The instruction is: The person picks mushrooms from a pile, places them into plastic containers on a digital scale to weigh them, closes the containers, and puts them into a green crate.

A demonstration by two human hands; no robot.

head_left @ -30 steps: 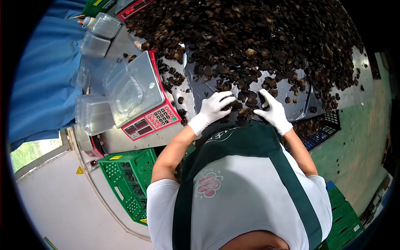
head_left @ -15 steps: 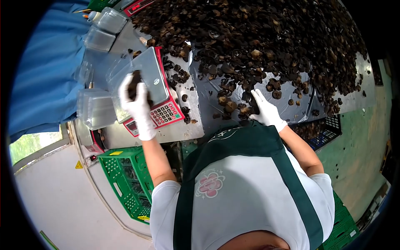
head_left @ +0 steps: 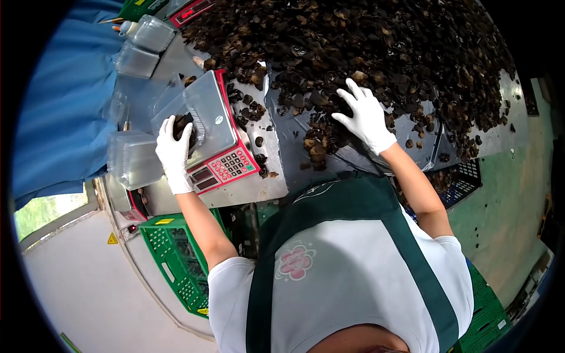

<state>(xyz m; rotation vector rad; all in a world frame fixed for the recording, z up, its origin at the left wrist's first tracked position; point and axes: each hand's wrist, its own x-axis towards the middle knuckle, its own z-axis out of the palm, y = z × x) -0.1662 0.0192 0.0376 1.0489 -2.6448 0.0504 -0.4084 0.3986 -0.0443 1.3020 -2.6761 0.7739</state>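
My left hand (head_left: 174,147), in a white glove, is closed around some dark mushroom-like pieces (head_left: 182,125) inside a clear plastic tray (head_left: 197,120). That tray rests on the platform of a red-framed scale (head_left: 222,138). My right hand (head_left: 366,115), also gloved, has its fingers spread at the near edge of the big heap of dark pieces (head_left: 365,41). Its palm faces down, and nothing shows gripped in it. A few loose pieces (head_left: 316,150) lie on the grey sheet between my hands.
Clear trays (head_left: 134,159) are stacked left of the scale, with more trays (head_left: 153,35) behind. A second scale (head_left: 191,12) stands at the back left. Below the table are a green crate (head_left: 176,265) and a dark blue basket (head_left: 462,185). A blue curtain (head_left: 65,106) hangs at left.
My left hand has gone from the loose pieces over to the tray on the scale, carrying dark pieces. My right hand has moved forward to the heap, away from the pieces near the table edge.
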